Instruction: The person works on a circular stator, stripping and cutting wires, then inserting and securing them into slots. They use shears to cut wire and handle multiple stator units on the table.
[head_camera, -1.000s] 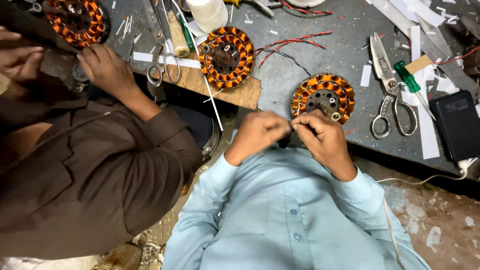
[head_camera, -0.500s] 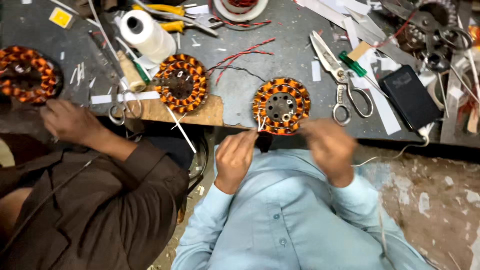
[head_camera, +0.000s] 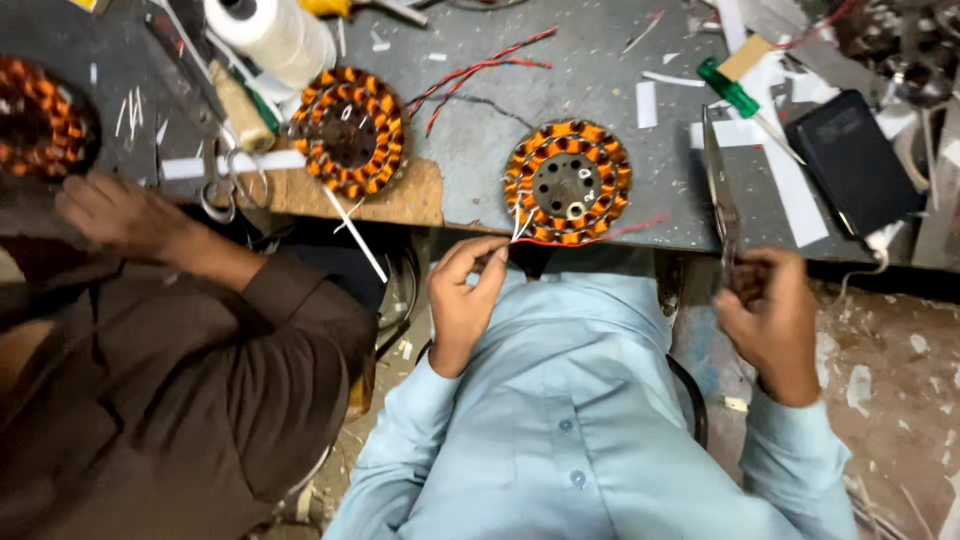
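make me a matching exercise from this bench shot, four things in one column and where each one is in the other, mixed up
Things:
1. scissors
2. spool of white thread
3. black case
4. wound stator with the red wire

Places:
a. far edge of the bench, upper left
b. near edge of the bench, just past the left hand
c. held in the right hand, blades pointing away
d. right side of the bench, on white paper strips

Pairs: 1-c, 2-a, 3-d, 4-b
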